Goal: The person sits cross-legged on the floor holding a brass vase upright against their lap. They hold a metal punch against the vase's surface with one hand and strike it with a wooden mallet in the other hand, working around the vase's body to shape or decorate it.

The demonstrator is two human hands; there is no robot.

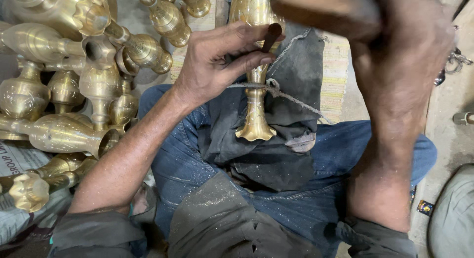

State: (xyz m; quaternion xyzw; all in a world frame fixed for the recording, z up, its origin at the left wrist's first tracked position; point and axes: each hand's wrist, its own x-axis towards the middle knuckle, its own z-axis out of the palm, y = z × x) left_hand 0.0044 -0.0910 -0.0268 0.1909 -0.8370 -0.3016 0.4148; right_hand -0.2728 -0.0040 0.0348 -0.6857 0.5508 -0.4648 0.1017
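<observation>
Floor: bare grey concrete, seen at the right edge.
Mat: a striped woven mat lay on the floor under the legs.
Heap: many brass vases lay piled on their sides at the left.
Paper: printed newspaper lay beneath the heap's near end.

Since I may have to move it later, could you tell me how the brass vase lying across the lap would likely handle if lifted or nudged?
The brass vase looks like polished metal, so probably rigid and somewhat slippery. Its round body and narrow neck suggest it would roll if freed from the cord and dark cloth steadying it.
</observation>
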